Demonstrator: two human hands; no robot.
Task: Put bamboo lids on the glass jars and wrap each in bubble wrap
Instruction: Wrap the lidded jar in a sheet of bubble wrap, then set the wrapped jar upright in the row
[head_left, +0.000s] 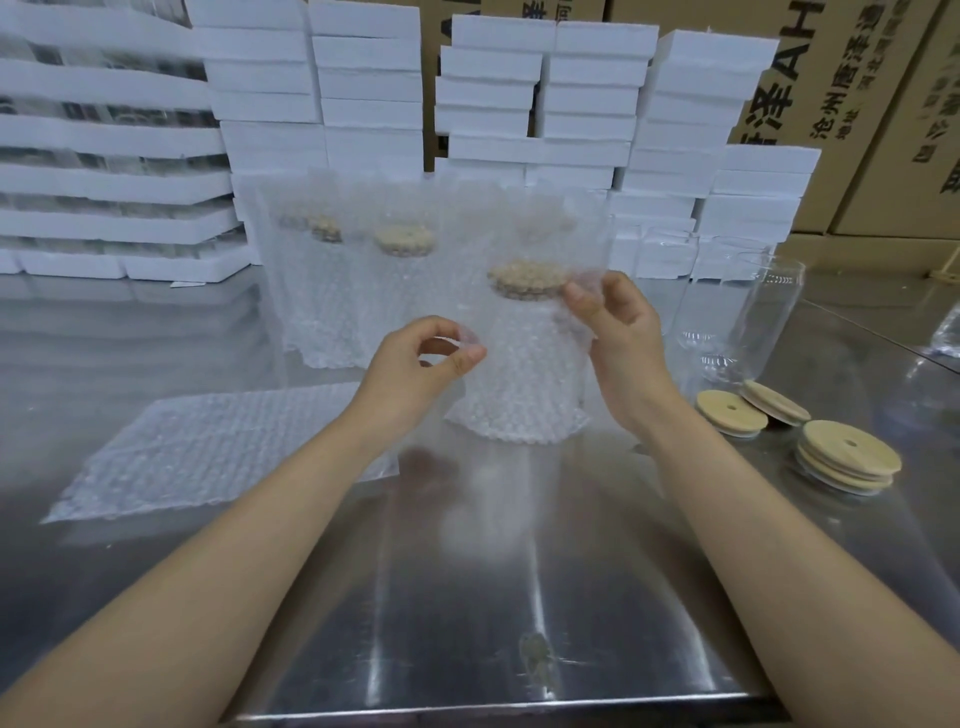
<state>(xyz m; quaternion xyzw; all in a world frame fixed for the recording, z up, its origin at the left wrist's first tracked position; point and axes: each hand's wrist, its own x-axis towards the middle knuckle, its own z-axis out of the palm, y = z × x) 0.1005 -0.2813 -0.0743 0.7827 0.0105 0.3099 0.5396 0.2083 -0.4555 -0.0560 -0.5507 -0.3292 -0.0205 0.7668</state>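
One broad shiny steel table (467, 597) carries everything; flat stack of clear bubble-wrap sheets (218, 447) at left, unused; two or three lidded jars already sheathed in bubble wrap (337, 291) stand at the back; bare clear glass jars (748, 312) at right, not yet lidded; current lidded jar (519, 384) at centre inside its bubble-wrap sleeve, left hand (415, 364) and right hand (628, 343) each pinching the sleeve's top; round bamboo lids (847, 457) loose at right; roughly midway, I judge.

1. A shiny metal tabletop (467, 597) is carrying everything.
2. Flat bubble wrap sheets (208, 457) are lying at its left.
3. Wrapped jars (332, 301) are standing in the middle.
4. Empty glass jars (737, 322) and loose bamboo lids (847, 457) are sitting at the right.
5. White foam blocks (571, 104) are sitting stacked along the back.
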